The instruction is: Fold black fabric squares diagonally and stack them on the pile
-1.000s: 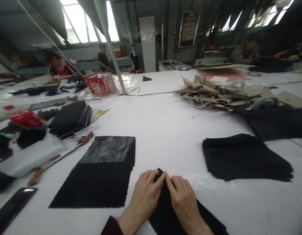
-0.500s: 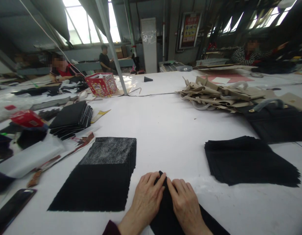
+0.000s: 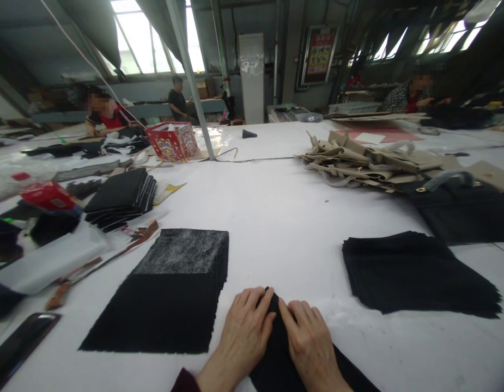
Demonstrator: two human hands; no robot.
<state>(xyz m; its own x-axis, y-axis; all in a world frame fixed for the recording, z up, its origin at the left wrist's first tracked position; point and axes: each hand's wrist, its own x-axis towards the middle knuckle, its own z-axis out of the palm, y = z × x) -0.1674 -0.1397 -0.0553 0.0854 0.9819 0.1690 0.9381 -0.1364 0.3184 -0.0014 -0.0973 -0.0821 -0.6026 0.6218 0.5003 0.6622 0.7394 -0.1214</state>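
Observation:
A piece of black fabric [image 3: 281, 354] lies at the table's near edge, narrowing to a point at its far end. My left hand [image 3: 248, 326] grips its left side near the tip, thumb and fingers closed on the edge. On the other side my right hand [image 3: 309, 335] has its fingers bent and pressed on the fabric, close to the left fingertips. To the left lies a stack of black fabric pieces [image 3: 153, 316] with a grey, fuzzy-looking band across the far end. Another black fabric stack [image 3: 415, 275] is on the right.
A phone [image 3: 25, 348] lies at the left edge. Behind it are brown strips [image 3: 64, 288], folded black pieces [image 3: 119, 196] and a red patterned box [image 3: 172, 142]. Tan bag pieces [image 3: 366, 158] and a black bag [image 3: 468, 209] occupy the right. A slanting pole [image 3: 194, 87] meets the table; several people sit beyond.
The view has shifted very slightly. Both my hands stay at the fabric tip with hardly any movement. At the far right, a co-worker's outstretched arm has come down.

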